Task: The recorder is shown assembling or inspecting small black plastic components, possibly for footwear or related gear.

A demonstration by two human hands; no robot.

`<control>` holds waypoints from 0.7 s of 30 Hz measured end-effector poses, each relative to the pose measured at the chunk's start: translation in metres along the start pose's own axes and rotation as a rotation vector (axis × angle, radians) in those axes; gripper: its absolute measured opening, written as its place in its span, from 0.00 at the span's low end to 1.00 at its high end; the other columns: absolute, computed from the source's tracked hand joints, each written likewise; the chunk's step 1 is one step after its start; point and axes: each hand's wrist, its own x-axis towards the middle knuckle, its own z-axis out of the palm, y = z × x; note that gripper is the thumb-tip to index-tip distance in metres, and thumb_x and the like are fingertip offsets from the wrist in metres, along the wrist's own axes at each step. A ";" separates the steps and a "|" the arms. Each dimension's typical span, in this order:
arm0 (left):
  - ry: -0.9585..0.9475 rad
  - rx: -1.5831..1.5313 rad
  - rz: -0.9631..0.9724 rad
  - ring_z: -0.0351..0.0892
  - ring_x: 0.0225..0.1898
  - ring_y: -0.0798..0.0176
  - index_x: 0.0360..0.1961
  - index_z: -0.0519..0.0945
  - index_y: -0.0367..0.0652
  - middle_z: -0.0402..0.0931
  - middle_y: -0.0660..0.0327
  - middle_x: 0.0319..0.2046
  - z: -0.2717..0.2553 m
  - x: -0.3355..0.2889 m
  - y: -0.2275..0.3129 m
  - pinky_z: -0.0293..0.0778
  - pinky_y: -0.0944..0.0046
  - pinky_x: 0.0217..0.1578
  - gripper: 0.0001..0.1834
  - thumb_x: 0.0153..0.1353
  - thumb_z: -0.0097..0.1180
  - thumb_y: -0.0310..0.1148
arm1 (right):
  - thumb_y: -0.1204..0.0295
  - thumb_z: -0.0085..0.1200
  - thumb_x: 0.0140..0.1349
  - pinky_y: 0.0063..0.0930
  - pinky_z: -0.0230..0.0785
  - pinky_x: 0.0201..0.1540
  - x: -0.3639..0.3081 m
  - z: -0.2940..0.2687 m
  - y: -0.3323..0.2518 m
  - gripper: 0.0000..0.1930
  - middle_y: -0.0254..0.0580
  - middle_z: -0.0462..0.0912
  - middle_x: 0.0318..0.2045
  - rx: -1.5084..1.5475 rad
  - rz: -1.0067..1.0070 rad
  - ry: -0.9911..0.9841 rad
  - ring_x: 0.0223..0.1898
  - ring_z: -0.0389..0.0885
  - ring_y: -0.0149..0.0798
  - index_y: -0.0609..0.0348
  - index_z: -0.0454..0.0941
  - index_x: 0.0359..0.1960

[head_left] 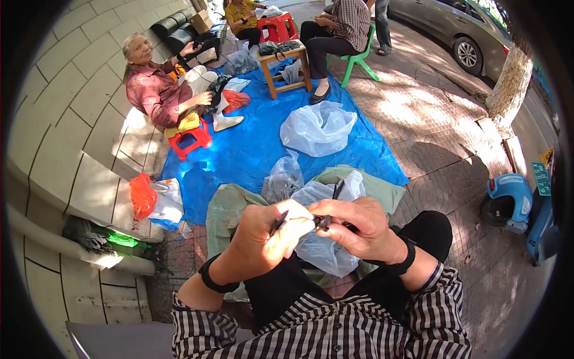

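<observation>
Evidently, the right hand [363, 225] pinches a knobbly black piece [323, 223].

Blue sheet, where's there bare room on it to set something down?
Bare: the middle of the blue sheet, between the red stool on the left and the big clear bag, plus a strip right of that bag. Crowded: around the wooden stool, with bags underneath, and the near edge, where smaller bags lie by green cloth.

Black part [323, 223] half-hidden, car [441, 29] cropped
</observation>
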 end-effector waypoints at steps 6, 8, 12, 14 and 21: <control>-0.044 0.050 -0.007 0.66 0.14 0.76 0.28 0.75 0.37 0.67 0.67 0.13 -0.001 0.000 0.004 0.62 0.73 0.16 0.07 0.62 0.48 0.28 | 0.75 0.61 0.51 0.24 0.63 0.17 0.001 0.001 0.003 0.19 0.35 0.78 0.22 -0.065 -0.212 0.072 0.16 0.74 0.33 0.60 0.74 0.47; -0.068 0.052 -0.040 0.65 0.14 0.76 0.27 0.74 0.37 0.67 0.67 0.13 -0.003 0.003 0.003 0.62 0.73 0.16 0.08 0.62 0.49 0.28 | 0.75 0.61 0.49 0.25 0.61 0.15 0.000 -0.008 -0.001 0.20 0.33 0.75 0.18 -0.243 -0.234 -0.044 0.14 0.71 0.32 0.60 0.75 0.47; -0.109 0.082 -0.136 0.64 0.15 0.77 0.25 0.74 0.37 0.66 0.67 0.13 0.001 0.005 0.006 0.60 0.72 0.16 0.09 0.62 0.49 0.29 | 0.75 0.62 0.49 0.25 0.59 0.14 -0.001 -0.019 -0.010 0.19 0.31 0.71 0.15 -0.476 -0.305 -0.099 0.12 0.69 0.31 0.60 0.75 0.45; -0.118 0.003 -0.171 0.63 0.15 0.77 0.25 0.74 0.37 0.66 0.68 0.13 0.000 0.005 0.005 0.59 0.72 0.17 0.09 0.62 0.49 0.29 | 0.74 0.61 0.50 0.25 0.61 0.14 -0.001 -0.021 -0.013 0.17 0.32 0.73 0.16 -0.522 -0.285 -0.132 0.13 0.71 0.31 0.62 0.75 0.43; -0.125 -0.125 -0.169 0.62 0.14 0.75 0.23 0.73 0.37 0.65 0.66 0.13 0.005 0.009 0.010 0.57 0.72 0.17 0.10 0.61 0.47 0.26 | 0.73 0.59 0.55 0.20 0.64 0.19 -0.014 -0.006 -0.002 0.13 0.37 0.78 0.21 -0.052 -0.072 0.069 0.16 0.75 0.31 0.64 0.74 0.40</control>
